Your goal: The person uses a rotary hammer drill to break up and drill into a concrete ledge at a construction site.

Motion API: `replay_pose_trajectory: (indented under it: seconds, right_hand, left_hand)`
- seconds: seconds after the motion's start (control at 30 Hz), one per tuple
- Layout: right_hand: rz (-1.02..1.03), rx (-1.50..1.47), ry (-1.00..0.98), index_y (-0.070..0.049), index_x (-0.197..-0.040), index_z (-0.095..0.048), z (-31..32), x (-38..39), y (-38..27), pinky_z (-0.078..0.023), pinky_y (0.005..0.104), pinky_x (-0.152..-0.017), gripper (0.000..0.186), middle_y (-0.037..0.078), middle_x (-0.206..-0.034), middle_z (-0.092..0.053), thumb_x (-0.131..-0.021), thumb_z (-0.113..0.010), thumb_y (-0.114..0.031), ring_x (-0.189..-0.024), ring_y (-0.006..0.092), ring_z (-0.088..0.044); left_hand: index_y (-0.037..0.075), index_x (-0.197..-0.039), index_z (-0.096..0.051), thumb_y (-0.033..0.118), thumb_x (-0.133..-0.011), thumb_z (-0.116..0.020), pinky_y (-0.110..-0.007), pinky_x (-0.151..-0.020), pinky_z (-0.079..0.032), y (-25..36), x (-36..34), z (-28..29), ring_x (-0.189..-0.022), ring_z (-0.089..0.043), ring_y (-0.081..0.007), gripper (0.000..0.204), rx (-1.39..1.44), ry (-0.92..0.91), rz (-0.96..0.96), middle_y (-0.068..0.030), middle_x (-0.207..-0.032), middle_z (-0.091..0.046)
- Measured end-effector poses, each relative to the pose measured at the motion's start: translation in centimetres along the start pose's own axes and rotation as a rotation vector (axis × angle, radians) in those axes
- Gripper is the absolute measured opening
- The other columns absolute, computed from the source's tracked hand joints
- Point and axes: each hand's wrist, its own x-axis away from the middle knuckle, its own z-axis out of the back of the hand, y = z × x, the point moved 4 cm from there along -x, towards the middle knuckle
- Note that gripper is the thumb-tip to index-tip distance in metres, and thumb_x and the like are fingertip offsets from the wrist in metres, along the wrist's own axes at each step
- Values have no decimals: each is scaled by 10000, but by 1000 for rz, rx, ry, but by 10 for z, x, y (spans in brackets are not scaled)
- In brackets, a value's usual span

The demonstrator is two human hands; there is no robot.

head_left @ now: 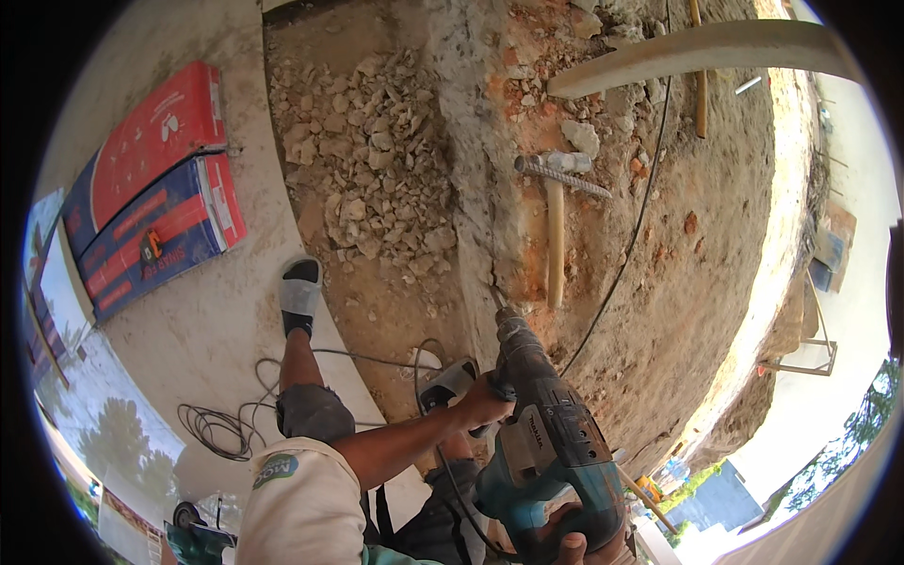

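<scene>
I hold a teal and black rotary hammer [556,438] in both hands. My left hand [483,400] is wrapped round its front side handle. At the lower edge, my right hand [574,548] closes round the rear handle, partly cut off by the frame. The drill bit [496,297] points away from me and meets the edge of a rough, broken masonry surface [476,217]; how deep its tip goes cannot be seen. Just beyond it lies a wooden-handled tool [556,245] beside a ribbed steel bar [565,176] and a clear plastic bottle [570,160].
Broken rubble [377,141] fills the trench left of the ledge. Red and blue flattened packaging [155,188] lies farther left. A black cable [221,428] loops on the floor near my feet; another cord [640,221] crosses the masonry. A curved pale plank [697,55] spans the far right.
</scene>
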Motion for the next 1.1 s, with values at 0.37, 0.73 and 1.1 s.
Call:
replay_pose_trajectory:
  seconds: [0.37,0.73,1.1]
  right_hand:
    - [-71,49,-85,14,-968,-530,8,11,51,-450,293,-661,477,77,-783,-580,-852,-700,-416,-689,161,-537]
    - [-168,-177,31,-5,-996,-501,4,7,44,-470,306,-680,505,66,-760,-566,-823,-732,-420,-701,169,-550]
    - [-91,-50,-166,61,-1165,-477,20,11,84,-476,348,-749,600,118,-923,-603,-841,-731,-375,-819,229,-584]
  left_hand:
    - [39,-1034,-633,90,-794,-683,-342,-717,-500,-22,-12,8,-807,-620,-169,251,117,80,-125,-77,-908,-676]
    - [36,-963,-621,25,-796,-596,-373,-619,-498,-50,-29,7,-687,-625,-201,169,-1,100,-293,-70,-772,-662]
    - [40,-946,-639,22,-810,-592,-369,-651,-511,-56,-32,15,-716,-635,-189,145,-30,132,-317,-85,-796,-676]
